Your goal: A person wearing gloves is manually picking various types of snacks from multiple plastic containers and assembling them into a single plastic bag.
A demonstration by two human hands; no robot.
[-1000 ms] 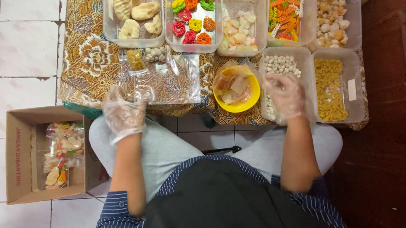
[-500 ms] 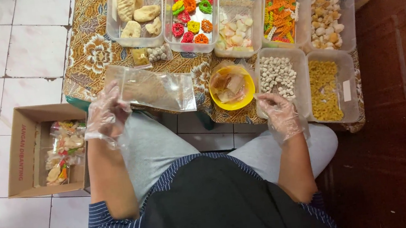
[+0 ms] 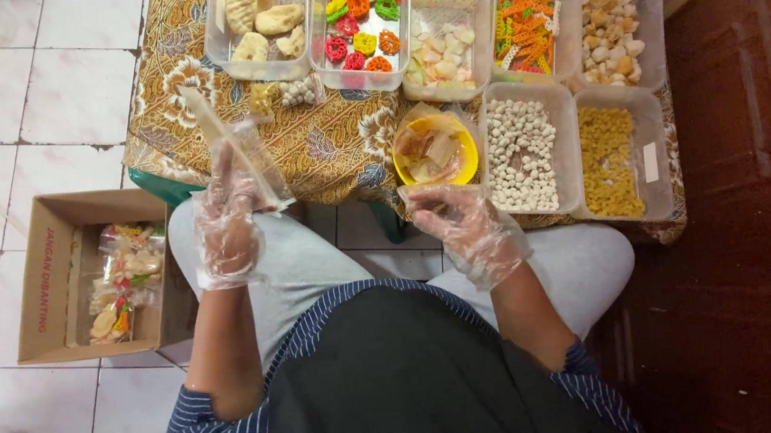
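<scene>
My left hand [image 3: 226, 226], in a thin clear glove, is shut on an empty clear plastic bag [image 3: 241, 155] and holds it up edge-on over the table's front edge. My right hand [image 3: 465, 224], also gloved, hovers over my lap just below a yellow bowl [image 3: 469, 162] of pale chips, fingers pointing left toward the bag. Whether it holds anything is hidden by the crinkled glove. A tub of small white balls [image 3: 522, 150] stands right of the bowl.
A batik-covered table [image 3: 330, 146] carries tubs of pale crackers [image 3: 255, 20], coloured ring crackers [image 3: 360, 19], pale chips [image 3: 439, 44], orange sticks [image 3: 528, 25], beige chunks [image 3: 614, 25] and yellow macaroni [image 3: 611, 159]. A cardboard box [image 3: 49, 280] with filled snack bags [image 3: 120, 282] sits on the tiled floor at left.
My left hand lifted the bag off the table and turned it upright. My right hand left the tub of white balls and moved left and down, toward the bag.
</scene>
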